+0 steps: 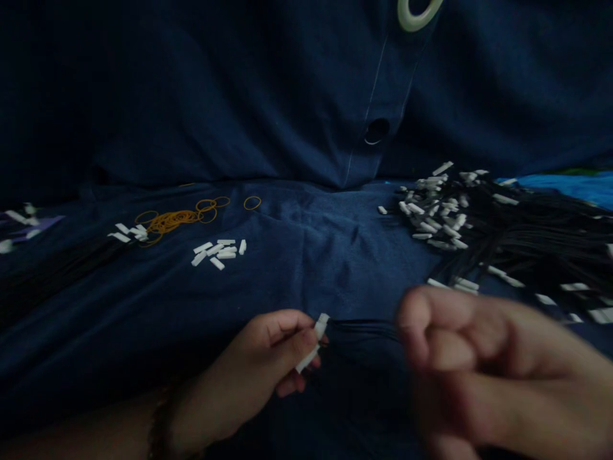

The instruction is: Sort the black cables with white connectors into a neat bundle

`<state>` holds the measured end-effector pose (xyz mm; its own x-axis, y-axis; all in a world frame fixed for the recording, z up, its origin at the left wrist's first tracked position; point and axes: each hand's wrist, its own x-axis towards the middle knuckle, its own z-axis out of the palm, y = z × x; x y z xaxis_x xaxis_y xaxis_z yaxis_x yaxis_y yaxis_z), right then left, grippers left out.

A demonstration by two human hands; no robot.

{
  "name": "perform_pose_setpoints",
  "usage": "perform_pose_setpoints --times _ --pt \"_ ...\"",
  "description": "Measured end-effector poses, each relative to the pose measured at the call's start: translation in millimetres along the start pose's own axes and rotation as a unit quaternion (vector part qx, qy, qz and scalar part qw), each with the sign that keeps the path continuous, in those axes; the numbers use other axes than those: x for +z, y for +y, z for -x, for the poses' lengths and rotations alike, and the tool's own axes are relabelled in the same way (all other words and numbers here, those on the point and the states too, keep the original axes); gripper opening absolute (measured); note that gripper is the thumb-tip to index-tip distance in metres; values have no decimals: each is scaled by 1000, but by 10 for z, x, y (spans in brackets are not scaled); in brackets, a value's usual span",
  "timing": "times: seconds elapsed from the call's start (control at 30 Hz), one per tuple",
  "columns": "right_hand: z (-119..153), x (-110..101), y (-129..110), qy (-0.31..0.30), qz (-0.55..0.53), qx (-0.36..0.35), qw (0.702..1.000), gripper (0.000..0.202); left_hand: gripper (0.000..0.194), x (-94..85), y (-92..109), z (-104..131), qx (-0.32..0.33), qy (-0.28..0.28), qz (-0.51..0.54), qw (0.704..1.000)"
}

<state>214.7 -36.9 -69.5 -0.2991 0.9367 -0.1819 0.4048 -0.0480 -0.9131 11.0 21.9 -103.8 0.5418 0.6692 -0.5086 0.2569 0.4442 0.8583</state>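
Note:
My left hand (258, 364) pinches a small bundle of black cords (364, 329) by their white plastic ends (313, 342), low in the middle of the view. The cords run right toward my right hand (488, 370), which is blurred and close to the camera, fingers curled; whether it grips the cords I cannot tell. Both hands hover over a dark blue cloth (297, 255).
A large heap of black cords with white tips (479, 223) lies at the right. Loose white tips (220, 250) and orange rubber bands (177, 218) lie left of centre. More cords with white tips (19, 227) lie at far left. A white tape roll (416, 16) sits at top.

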Motion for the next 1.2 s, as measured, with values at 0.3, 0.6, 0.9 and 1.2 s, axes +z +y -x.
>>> perform_pose_setpoints --times 0.3,0.6,0.9,1.2 --pt "-138 281 7 -35 20 -5 999 14 31 42 -74 56 -27 -17 33 999" --pt "-129 258 51 -17 102 -36 994 16 32 -5 -80 9 -33 -32 52 998" --pt "-131 271 72 18 147 -62 987 15 29 11 -68 16 -28 -44 45 998" --pt "-122 282 67 70 189 -129 971 19 26 23 -50 8 -15 -33 23 999"
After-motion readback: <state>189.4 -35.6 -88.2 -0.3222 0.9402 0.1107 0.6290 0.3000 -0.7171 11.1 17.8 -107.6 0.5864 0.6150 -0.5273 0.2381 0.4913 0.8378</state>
